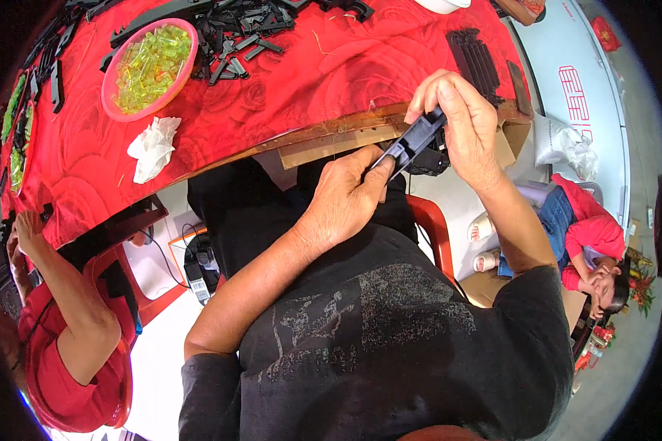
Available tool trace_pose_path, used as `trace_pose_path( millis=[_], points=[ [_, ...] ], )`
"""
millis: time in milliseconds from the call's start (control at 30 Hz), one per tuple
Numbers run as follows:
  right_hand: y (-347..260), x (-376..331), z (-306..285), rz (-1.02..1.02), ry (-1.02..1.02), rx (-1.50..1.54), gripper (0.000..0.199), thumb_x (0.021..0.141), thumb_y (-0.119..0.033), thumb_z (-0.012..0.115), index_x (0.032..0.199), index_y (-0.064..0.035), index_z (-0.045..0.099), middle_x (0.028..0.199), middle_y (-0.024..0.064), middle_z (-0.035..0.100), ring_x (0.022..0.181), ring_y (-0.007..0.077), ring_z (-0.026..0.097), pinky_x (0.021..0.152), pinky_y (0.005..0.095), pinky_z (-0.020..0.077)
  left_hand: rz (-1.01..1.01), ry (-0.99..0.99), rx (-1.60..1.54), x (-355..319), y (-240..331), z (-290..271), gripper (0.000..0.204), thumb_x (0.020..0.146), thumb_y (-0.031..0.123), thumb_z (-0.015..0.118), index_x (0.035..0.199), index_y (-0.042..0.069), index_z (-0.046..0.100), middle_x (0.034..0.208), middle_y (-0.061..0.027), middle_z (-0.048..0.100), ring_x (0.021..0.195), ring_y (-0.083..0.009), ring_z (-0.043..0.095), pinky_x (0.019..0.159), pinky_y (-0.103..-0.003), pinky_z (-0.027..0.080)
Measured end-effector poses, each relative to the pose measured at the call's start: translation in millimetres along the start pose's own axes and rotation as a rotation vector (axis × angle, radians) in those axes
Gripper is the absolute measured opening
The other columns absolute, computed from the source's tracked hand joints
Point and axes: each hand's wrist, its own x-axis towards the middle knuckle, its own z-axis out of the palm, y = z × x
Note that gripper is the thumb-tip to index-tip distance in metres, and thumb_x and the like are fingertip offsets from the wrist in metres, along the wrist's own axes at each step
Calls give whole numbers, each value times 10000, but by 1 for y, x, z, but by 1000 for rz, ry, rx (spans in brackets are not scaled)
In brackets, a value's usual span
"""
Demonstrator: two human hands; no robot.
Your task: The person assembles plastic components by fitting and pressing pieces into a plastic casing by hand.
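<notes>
Above my lap, just off the table's near edge, I hold a long, narrow black plastic part (413, 141) with a hollow, slotted middle. My left hand (349, 192) grips its lower end, with the thumb pressed along it. At the upper end my right hand (460, 128) pinches the part between thumb and fingers. Any smaller piece in the right fingertips is hidden. The held part slants up to the right.
A red patterned cloth (309, 92) covers the table. On it stand a pink bowl (105, 94) of yellow-green clear pieces, a heap of black parts (246, 33), crumpled tissue (154, 149) and stacked black strips (474, 62). People in red sit left (73, 331) and right (592, 228).
</notes>
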Motion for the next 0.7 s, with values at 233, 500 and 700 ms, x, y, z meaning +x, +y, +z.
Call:
trace_pose_path(
  millis=[233,500,700],
  points=[
    [-6,-2,6,-41,-14,-92,319,1046,-170,420,784,9,460,732,77,530,674,133,574,638,273,493,-94,-66,-235,-6,2,2,282,1035,208,454,878,12,581,643,-18,541,558,-86,492,541,-246,423],
    [-7,-5,9,-24,-32,-142,322,1042,-167,433,781,15,485,714,71,540,664,147,585,619,281,494,-137,-45,-242,-11,5,7,359,1042,283,464,840,13,587,604,-23,541,526,-92,495,512,-252,430],
    [3,-2,4,36,5,-17,336,1055,-212,409,816,4,504,729,62,553,653,132,570,631,268,486,-178,-115,-125,-6,12,2,337,1023,313,504,940,-1,593,651,-46,588,559,-101,547,535,-265,460]
  ],
)
